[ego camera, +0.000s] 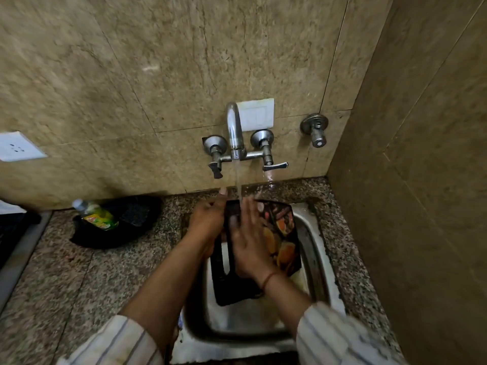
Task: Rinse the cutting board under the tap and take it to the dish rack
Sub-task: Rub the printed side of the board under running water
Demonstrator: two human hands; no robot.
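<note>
Board (286, 238) is over the sink (313, 248), held tilted, top edge up near the wall, lower end down in the basin. Dark board w/ fruit print on the right half, handle cutout at lower left.

Tap (234, 127) is running; stream drops from the spout and hits the board's top edge, right between the two hands. Some splash on the counter (66, 280) behind the sink.

Left hand (207, 222): on the board's left edge, fingers curled round it, index finger stuck out toward the wall. Reads as a grip on the edge, thumb side hidden so can't tell how tight.

Right hand (249, 243): flat on the board face, fingers together and pressed down, tips up near the stream. Palm covers the board's middle. Thread band on that wrist. Blurry, so fine finger detail is lost.

Both sleeves are striped, pushed up the forearms.

Other stuff: two lever handles either side of the spout, separate valve (315, 130) on the wall to the right, white switch plate (257, 114) behind the spout, socket (17, 147) at far left. Left of the sink on the counter: black tray (123, 233) w/ a green soap bottle (96, 214) lying in it. Walls are tan stone tile.
</note>
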